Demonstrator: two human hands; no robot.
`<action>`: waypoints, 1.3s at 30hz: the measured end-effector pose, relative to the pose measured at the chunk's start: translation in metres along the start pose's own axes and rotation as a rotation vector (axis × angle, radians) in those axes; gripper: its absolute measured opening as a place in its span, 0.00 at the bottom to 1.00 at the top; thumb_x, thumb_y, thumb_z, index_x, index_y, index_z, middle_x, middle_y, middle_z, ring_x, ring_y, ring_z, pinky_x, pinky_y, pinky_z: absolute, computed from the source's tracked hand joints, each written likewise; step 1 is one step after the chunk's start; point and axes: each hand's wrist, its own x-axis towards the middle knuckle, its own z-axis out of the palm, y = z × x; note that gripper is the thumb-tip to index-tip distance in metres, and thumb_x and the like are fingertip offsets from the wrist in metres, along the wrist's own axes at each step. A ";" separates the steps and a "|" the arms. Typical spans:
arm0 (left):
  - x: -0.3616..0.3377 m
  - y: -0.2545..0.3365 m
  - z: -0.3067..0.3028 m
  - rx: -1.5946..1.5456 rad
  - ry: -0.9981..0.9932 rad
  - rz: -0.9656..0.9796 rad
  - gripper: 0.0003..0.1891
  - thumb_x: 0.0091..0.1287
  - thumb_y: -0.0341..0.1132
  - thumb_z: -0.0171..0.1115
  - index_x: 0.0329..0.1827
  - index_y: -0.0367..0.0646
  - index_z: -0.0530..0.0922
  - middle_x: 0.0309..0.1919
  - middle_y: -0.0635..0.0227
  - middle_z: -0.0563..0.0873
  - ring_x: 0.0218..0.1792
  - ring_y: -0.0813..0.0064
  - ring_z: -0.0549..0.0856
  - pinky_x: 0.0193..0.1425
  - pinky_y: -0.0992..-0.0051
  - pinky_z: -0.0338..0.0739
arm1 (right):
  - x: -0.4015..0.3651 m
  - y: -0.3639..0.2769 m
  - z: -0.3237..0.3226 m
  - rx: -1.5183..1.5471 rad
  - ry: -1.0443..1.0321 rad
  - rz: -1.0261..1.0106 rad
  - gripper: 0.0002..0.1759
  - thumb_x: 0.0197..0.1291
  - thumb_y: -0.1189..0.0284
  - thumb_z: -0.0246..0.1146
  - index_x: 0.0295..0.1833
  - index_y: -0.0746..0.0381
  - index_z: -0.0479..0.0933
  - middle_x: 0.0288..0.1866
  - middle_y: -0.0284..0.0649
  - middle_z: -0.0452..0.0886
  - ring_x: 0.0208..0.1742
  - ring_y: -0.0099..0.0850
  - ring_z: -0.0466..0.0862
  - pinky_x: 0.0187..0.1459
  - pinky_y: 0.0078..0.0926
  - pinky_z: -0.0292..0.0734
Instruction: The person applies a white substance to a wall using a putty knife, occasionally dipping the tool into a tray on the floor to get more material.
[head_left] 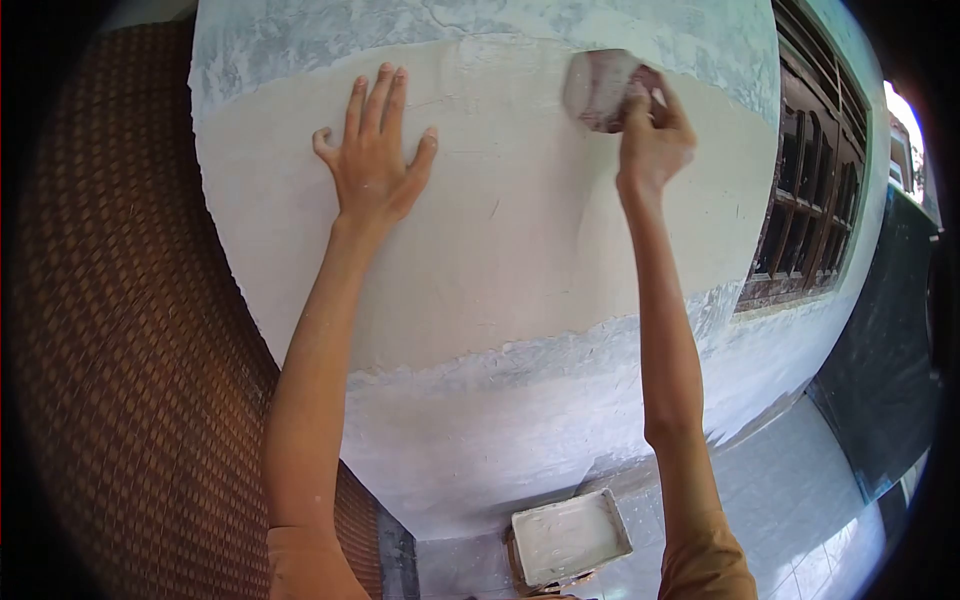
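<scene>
My left hand (374, 160) lies spread against the upper left of the plastered wall (480, 240), fingers apart and pointing up, with nothing in it. Higher and to the right, my right hand (655, 130) grips a flat piece of dark reddish sandpaper or pad (602, 88), dusted white and slightly blurred, held against the wall near the top edge of the smooth beige band. My fingers wrap its right side. Rougher bluish-white plaster shows above and below the band.
A tray (572, 536) of white material sits low at the wall's foot on the tiled floor (790, 500). Woven brown matting (130, 300) covers the left side. To the right are a wooden-framed window (812, 170) and a dark panel (875, 350).
</scene>
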 end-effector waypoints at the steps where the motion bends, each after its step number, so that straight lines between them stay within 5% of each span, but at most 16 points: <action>1: 0.000 0.001 0.001 -0.008 0.000 0.000 0.36 0.66 0.50 0.57 0.78 0.55 0.62 0.78 0.75 0.62 0.77 0.69 0.60 0.63 0.39 0.53 | 0.002 0.000 0.001 0.063 0.076 -0.026 0.17 0.64 0.77 0.63 0.58 0.67 0.81 0.36 0.44 0.88 0.30 0.24 0.83 0.33 0.22 0.80; 7: 0.000 0.000 -0.001 -0.021 -0.013 -0.004 0.36 0.66 0.50 0.57 0.78 0.54 0.62 0.78 0.74 0.61 0.77 0.68 0.60 0.63 0.39 0.52 | -0.035 -0.019 0.057 -0.077 -0.283 -0.044 0.21 0.60 0.73 0.68 0.59 0.65 0.81 0.37 0.45 0.88 0.32 0.26 0.84 0.39 0.26 0.81; 9: -0.001 0.000 -0.002 -0.027 -0.030 -0.004 0.36 0.65 0.50 0.57 0.78 0.54 0.61 0.78 0.74 0.61 0.77 0.68 0.60 0.63 0.39 0.52 | -0.024 -0.011 0.043 -0.182 -0.257 -0.107 0.20 0.61 0.75 0.65 0.60 0.67 0.80 0.40 0.47 0.88 0.35 0.28 0.86 0.38 0.26 0.82; 11: 0.000 0.001 -0.001 -0.040 -0.023 -0.012 0.36 0.65 0.49 0.57 0.78 0.54 0.61 0.78 0.74 0.61 0.77 0.68 0.59 0.63 0.39 0.53 | -0.002 -0.014 0.019 -0.093 -0.110 0.064 0.20 0.63 0.78 0.63 0.61 0.68 0.79 0.42 0.48 0.88 0.35 0.28 0.86 0.35 0.25 0.82; 14: 0.000 0.003 -0.001 -0.050 -0.017 -0.017 0.37 0.65 0.49 0.57 0.78 0.54 0.61 0.79 0.74 0.61 0.77 0.68 0.59 0.63 0.38 0.53 | 0.009 -0.004 0.012 0.025 0.039 -0.047 0.19 0.64 0.79 0.61 0.61 0.69 0.79 0.40 0.46 0.88 0.34 0.27 0.86 0.33 0.23 0.82; 17: 0.000 0.002 -0.002 -0.030 -0.031 -0.017 0.37 0.65 0.50 0.57 0.78 0.54 0.60 0.79 0.74 0.60 0.78 0.68 0.58 0.63 0.37 0.53 | -0.012 -0.013 0.038 -0.032 -0.202 0.032 0.20 0.63 0.76 0.64 0.61 0.67 0.79 0.42 0.48 0.88 0.37 0.27 0.86 0.38 0.26 0.82; 21: 0.002 0.002 -0.005 -0.001 -0.063 -0.009 0.38 0.65 0.50 0.57 0.79 0.54 0.60 0.79 0.75 0.60 0.78 0.68 0.58 0.62 0.37 0.53 | -0.032 -0.015 0.050 -0.043 -0.271 0.074 0.19 0.61 0.75 0.64 0.58 0.67 0.81 0.39 0.49 0.88 0.38 0.28 0.86 0.46 0.28 0.81; 23: 0.000 -0.001 -0.004 -0.006 -0.063 0.001 0.38 0.65 0.50 0.57 0.79 0.54 0.59 0.79 0.75 0.60 0.78 0.68 0.58 0.63 0.36 0.53 | -0.009 0.007 0.020 -0.216 -0.138 0.043 0.19 0.62 0.77 0.63 0.59 0.67 0.81 0.41 0.49 0.88 0.39 0.29 0.86 0.44 0.28 0.82; 28: -0.001 0.000 -0.002 -0.043 -0.046 -0.011 0.38 0.65 0.49 0.57 0.79 0.54 0.59 0.79 0.76 0.60 0.78 0.68 0.58 0.64 0.35 0.52 | 0.016 0.008 -0.008 0.025 0.155 -0.090 0.19 0.64 0.78 0.61 0.61 0.68 0.79 0.41 0.48 0.87 0.36 0.29 0.86 0.34 0.25 0.82; 30: -0.001 0.001 -0.003 -0.037 -0.056 -0.009 0.38 0.65 0.49 0.57 0.79 0.55 0.59 0.79 0.76 0.60 0.78 0.68 0.58 0.64 0.35 0.52 | -0.001 -0.002 0.011 0.109 -0.089 0.005 0.18 0.65 0.77 0.61 0.60 0.69 0.79 0.40 0.44 0.87 0.29 0.25 0.82 0.28 0.23 0.80; 33: 0.000 0.001 -0.004 -0.017 -0.067 -0.011 0.38 0.65 0.49 0.57 0.79 0.55 0.59 0.79 0.76 0.60 0.78 0.69 0.58 0.64 0.36 0.53 | -0.036 -0.007 0.047 -0.017 -0.219 0.049 0.20 0.60 0.73 0.66 0.58 0.67 0.81 0.36 0.46 0.87 0.36 0.27 0.83 0.45 0.28 0.80; 39: 0.001 0.000 -0.006 0.026 -0.117 -0.023 0.39 0.67 0.47 0.58 0.81 0.56 0.55 0.80 0.75 0.57 0.79 0.69 0.56 0.65 0.41 0.51 | 0.015 0.016 -0.019 -0.142 -0.012 0.070 0.17 0.66 0.78 0.60 0.59 0.67 0.81 0.41 0.46 0.88 0.33 0.25 0.84 0.29 0.22 0.79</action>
